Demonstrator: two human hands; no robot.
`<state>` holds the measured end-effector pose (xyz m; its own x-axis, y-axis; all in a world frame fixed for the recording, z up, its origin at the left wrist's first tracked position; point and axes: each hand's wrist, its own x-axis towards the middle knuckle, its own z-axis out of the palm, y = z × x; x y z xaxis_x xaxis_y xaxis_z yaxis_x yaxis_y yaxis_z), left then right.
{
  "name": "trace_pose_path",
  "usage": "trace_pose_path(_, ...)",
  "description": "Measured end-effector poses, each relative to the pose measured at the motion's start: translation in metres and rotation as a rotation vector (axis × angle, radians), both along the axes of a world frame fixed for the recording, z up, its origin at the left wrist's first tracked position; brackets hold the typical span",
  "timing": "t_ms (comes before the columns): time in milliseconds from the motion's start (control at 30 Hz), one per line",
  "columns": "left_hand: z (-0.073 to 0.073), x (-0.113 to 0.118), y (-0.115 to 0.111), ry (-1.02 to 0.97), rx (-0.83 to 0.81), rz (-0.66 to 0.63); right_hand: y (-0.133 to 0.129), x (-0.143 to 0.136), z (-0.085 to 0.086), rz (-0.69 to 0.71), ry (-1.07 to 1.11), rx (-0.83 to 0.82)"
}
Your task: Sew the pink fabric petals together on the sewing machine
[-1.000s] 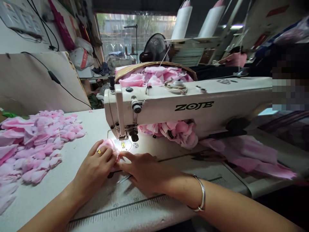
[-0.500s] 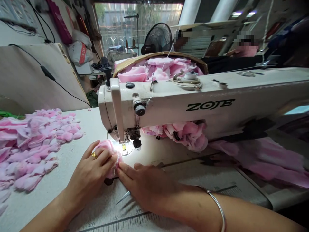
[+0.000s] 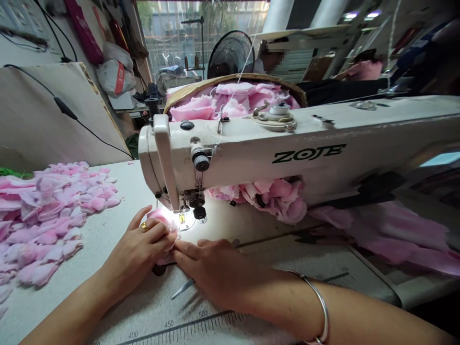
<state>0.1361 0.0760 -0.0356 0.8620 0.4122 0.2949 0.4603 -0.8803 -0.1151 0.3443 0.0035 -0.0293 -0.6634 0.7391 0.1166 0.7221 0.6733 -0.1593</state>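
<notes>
A small pink fabric piece (image 3: 157, 216) lies on the machine bed, just left of the needle area (image 3: 182, 219) of a white sewing machine (image 3: 233, 151). My left hand (image 3: 138, 251), a gold ring on one finger, is closed over this piece, its fingertips curled on the cloth. At the cloth's near right edge, the fingertips of my right hand (image 3: 215, 270) press together beside the left ones. A slim pointed metal tool (image 3: 184, 288) sticks out from beneath my right palm; whether that hand grips it I cannot tell. The fingers hide much of the cloth.
Many pink fabric pieces (image 3: 53, 225) are heaped at the left. A ruffled pink bundle (image 3: 276, 199) sits under the machine arm, and more pink cloth (image 3: 388, 235) lies right. Behind stands a basket (image 3: 305, 93) of pink pieces. A fan (image 3: 232, 55) and other people are farther back.
The whole view has shifted slightly, so the machine appears a little farther left and up. Both hands stay on the pink piece with nearly the same hold.
</notes>
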Motion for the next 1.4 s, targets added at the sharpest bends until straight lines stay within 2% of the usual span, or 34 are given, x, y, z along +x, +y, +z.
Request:
trace_pose_path(133, -0.002, -0.001, 0.001, 0.015, -0.012, 0.01, 0.008, 0.014, 0.005, -0.044, 0.187, -0.156)
trace_pose_path(200, -0.002, -0.001, 0.0, 0.018, -0.003, 0.009, 0.014, 0.021, 0.006, -0.158, 0.217, -0.151)
trace_pose_path(267, -0.001, -0.001, -0.001, 0.014, 0.018, -0.005, 0.018, 0.025, 0.008, -0.267, 0.157, -0.11)
trace_pose_path(333, 0.0, 0.0, -0.003, 0.003, 0.036, -0.025, 0.022, 0.027, 0.009, -0.313, 0.087, -0.057)
trace_pose_path(467, 0.002, 0.0, -0.004, 0.008, 0.043, -0.037, 0.024, 0.026, 0.009, -0.265, 0.0, 0.013)
trace_pose_path(667, 0.002, -0.001, -0.004, 0.079, 0.025, -0.025, 0.021, 0.022, 0.001, -0.161, -0.103, 0.235)
trace_pose_path(800, 0.002, -0.002, -0.004, 0.115, 0.009, -0.014, 0.019, 0.018, -0.002, -0.12, -0.139, 0.316)
trace_pose_path(967, 0.005, -0.001, -0.005, 0.127, -0.059, 0.003, 0.021, 0.015, -0.004, -0.103, -0.143, 0.27)
trace_pose_path(1233, 0.019, -0.001, 0.001, -0.002, -0.416, -0.066, 0.029, 0.017, 0.001, -0.177, -0.118, 0.166)
trace_pose_path(1333, 0.02, 0.007, 0.0, 0.021, -0.445, -0.005, 0.034, 0.019, 0.001, -0.24, -0.122, 0.18)
trace_pose_path(1400, 0.016, 0.014, -0.002, 0.008, -0.422, 0.068, 0.037, 0.02, 0.001, -0.278, -0.132, 0.178)
